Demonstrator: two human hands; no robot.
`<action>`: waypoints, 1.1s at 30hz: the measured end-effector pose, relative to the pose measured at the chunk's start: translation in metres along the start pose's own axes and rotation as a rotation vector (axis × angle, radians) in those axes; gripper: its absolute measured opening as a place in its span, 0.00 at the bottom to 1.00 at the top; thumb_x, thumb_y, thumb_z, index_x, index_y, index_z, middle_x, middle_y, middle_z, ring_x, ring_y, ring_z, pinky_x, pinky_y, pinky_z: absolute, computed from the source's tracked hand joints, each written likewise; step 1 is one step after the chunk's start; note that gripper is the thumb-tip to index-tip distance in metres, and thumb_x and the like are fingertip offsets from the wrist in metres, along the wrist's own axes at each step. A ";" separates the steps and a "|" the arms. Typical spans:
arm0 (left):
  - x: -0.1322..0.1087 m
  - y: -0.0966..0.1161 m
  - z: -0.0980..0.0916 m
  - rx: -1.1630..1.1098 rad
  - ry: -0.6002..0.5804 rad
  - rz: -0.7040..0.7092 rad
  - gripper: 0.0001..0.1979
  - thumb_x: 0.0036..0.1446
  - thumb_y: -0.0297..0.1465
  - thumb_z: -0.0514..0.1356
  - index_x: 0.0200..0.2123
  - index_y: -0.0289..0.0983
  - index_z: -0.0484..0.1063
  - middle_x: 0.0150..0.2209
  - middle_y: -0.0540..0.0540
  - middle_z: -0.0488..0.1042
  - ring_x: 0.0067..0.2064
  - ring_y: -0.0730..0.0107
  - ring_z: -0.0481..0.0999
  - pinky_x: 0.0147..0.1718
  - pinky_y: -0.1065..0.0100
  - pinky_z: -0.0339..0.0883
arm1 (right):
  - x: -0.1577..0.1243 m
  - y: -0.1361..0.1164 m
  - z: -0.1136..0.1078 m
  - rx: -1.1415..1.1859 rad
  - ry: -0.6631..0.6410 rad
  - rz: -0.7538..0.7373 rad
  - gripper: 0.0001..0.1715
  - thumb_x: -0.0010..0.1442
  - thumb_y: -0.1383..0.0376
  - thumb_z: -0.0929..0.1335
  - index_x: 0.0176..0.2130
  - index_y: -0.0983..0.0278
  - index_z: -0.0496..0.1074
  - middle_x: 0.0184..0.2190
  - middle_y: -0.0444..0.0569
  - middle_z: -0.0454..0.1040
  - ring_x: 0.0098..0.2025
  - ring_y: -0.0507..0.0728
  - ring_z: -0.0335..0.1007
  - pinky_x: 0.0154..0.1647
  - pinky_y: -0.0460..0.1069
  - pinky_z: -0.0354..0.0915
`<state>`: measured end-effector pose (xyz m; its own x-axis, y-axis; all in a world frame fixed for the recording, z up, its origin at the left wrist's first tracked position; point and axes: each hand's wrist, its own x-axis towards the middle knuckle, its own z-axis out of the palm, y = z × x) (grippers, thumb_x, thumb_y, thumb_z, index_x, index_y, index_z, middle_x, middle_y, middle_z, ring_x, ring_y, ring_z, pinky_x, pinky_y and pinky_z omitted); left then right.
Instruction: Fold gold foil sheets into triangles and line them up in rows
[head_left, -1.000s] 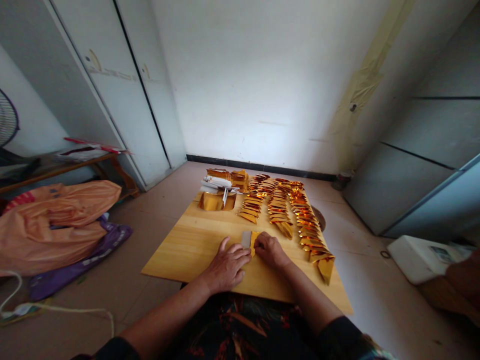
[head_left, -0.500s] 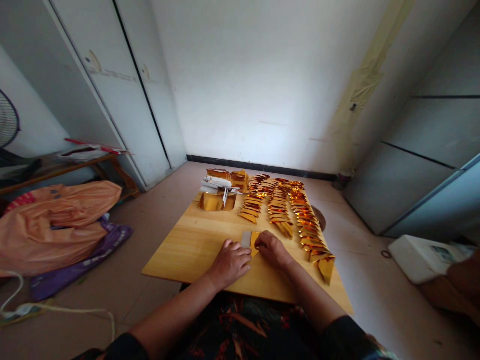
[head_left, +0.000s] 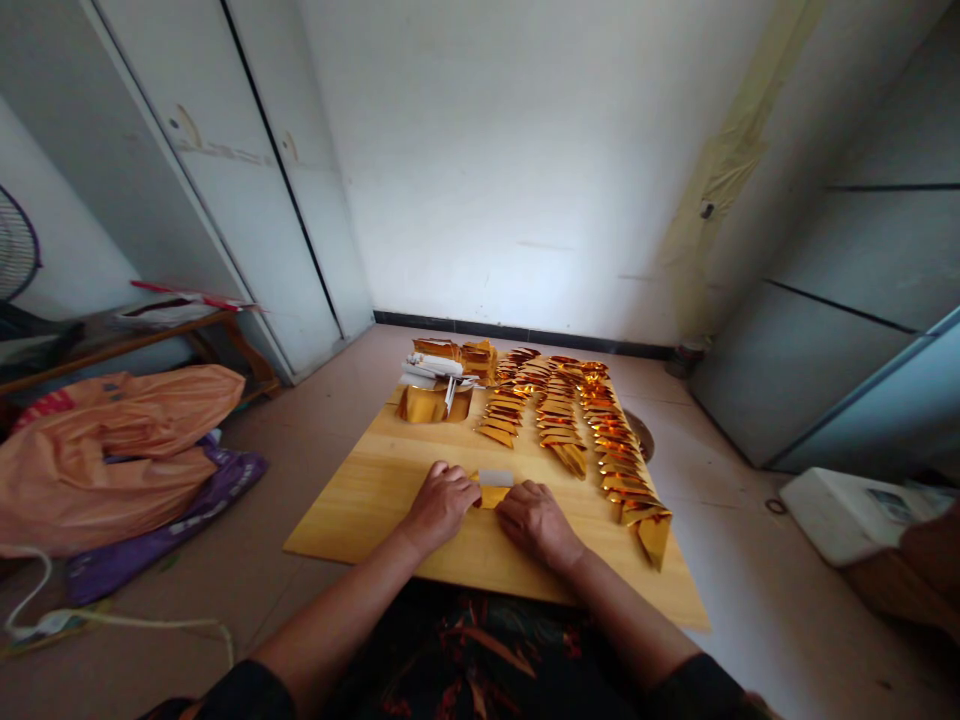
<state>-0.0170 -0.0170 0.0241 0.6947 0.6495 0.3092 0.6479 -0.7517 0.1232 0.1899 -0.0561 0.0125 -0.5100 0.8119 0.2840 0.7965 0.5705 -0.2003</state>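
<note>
A sheet of gold foil paper (head_left: 493, 496) lies on the wooden board in front of me, with a grey strip (head_left: 496, 478) along its far side. My left hand (head_left: 444, 503) pinches the paper's left end with curled fingers. At the right end my right hand (head_left: 538, 520) is closed on the paper, its fingertips pressed near the board. Beyond my hands stand rows of folded gold paper pieces (head_left: 559, 415), one row running down the board's right edge. A curved gold sheet (head_left: 435, 404) lies at the back left, beside white paper pieces (head_left: 436, 366).
The wooden board (head_left: 360, 510) sits close to my lap. An orange bag (head_left: 150, 410) and a purple bag (head_left: 172, 510) lie on the floor to the left, near a white cable (head_left: 150, 622). A white box (head_left: 832, 515) is at the right. Grey cabinets stand on both sides.
The gold paper has turned so its grey strip now runs sideways along the far side. My left hand has shifted to the paper's left end, and my right hand has come down slightly.
</note>
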 end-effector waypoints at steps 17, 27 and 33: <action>0.001 0.013 0.016 0.185 0.053 -0.029 0.04 0.57 0.27 0.58 0.30 0.38 0.70 0.28 0.48 0.73 0.35 0.65 0.70 0.35 0.65 0.57 | 0.004 0.023 0.007 -0.165 0.037 -0.099 0.14 0.66 0.63 0.62 0.31 0.62 0.72 0.30 0.45 0.71 0.35 0.53 0.60 0.35 0.49 0.50; 0.002 0.018 0.015 0.200 0.015 -0.041 0.04 0.56 0.25 0.57 0.30 0.37 0.70 0.31 0.47 0.74 0.36 0.64 0.70 0.36 0.63 0.58 | 0.008 0.023 0.004 -0.256 -0.034 -0.174 0.14 0.67 0.67 0.61 0.32 0.63 0.70 0.31 0.46 0.70 0.34 0.54 0.58 0.35 0.50 0.50; 0.004 0.026 0.017 0.206 0.058 -0.091 0.05 0.57 0.33 0.59 0.31 0.38 0.71 0.31 0.46 0.74 0.38 0.63 0.70 0.37 0.62 0.56 | 0.009 0.018 0.002 -0.282 -0.017 -0.166 0.13 0.67 0.67 0.60 0.32 0.64 0.69 0.31 0.47 0.70 0.34 0.56 0.58 0.36 0.51 0.51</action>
<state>0.0080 -0.0319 0.0125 0.6151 0.7015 0.3599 0.7613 -0.6471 -0.0400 0.1993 -0.0388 0.0098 -0.6437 0.7141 0.2752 0.7595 0.6402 0.1155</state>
